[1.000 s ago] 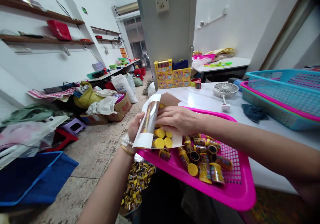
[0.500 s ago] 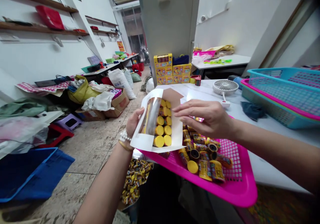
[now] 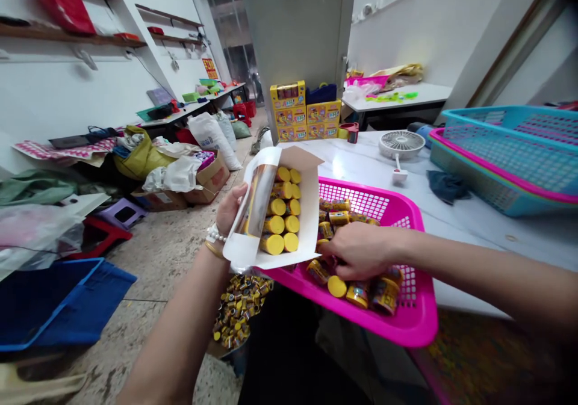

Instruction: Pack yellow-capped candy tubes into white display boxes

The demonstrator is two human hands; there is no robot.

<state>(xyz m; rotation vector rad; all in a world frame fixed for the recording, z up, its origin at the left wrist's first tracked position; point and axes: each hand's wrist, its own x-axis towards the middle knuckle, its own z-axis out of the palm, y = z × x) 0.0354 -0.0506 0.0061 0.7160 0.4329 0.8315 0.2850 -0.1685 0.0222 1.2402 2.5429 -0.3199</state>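
My left hand [image 3: 229, 210] is closed on the left side of an open cardboard box [image 3: 309, 215] with a white inside and a clear window, tilted towards me. Small yellow-capped canisters [image 3: 273, 224] stand in two rows inside it. To the right, my right hand [image 3: 365, 250] reaches down into a pink plastic basket [image 3: 379, 327], its fingers curled among loose printed canisters [image 3: 386, 295]. The fingertips are partly hidden, so what they grip does not show. One loose canister [image 3: 336, 286] points its yellow cap at me.
Below the basket, a container holds many more canisters [image 3: 241, 309]. Packed yellow boxes [image 3: 289, 116] are stacked at the table's far end. A small white fan [image 3: 401, 145], a dark cloth [image 3: 448, 186] and stacked blue baskets [image 3: 510, 170] stand on the right. A blue bin [image 3: 58, 309] lies left.
My right hand has moved from beside the box's open side down into the pink basket, its fingers now curled among the canisters. My left hand still holds the box.
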